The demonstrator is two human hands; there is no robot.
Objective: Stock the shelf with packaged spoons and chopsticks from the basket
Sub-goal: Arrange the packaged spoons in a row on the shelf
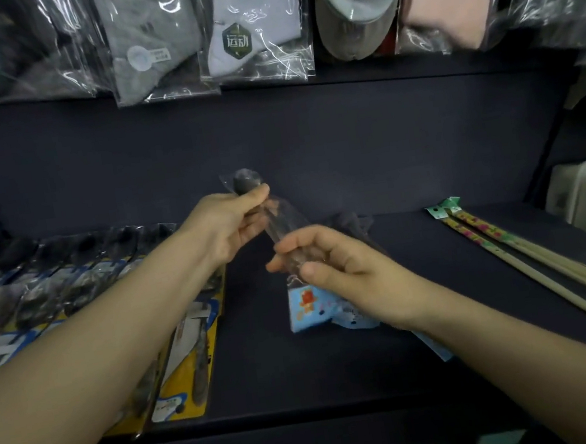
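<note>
The left hand [232, 226] pinches the bowl end of the packaged spoon [276, 224], and the right hand [331, 261] grips its blue card end, above the shelf [378, 360]. The slick wrap could slip, dropping it onto the chopsticks [538, 262] further right.

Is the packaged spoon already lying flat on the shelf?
No, the packaged spoon is held above the shelf, the left hand pinching its bowl end and the right hand its handle end.
</note>
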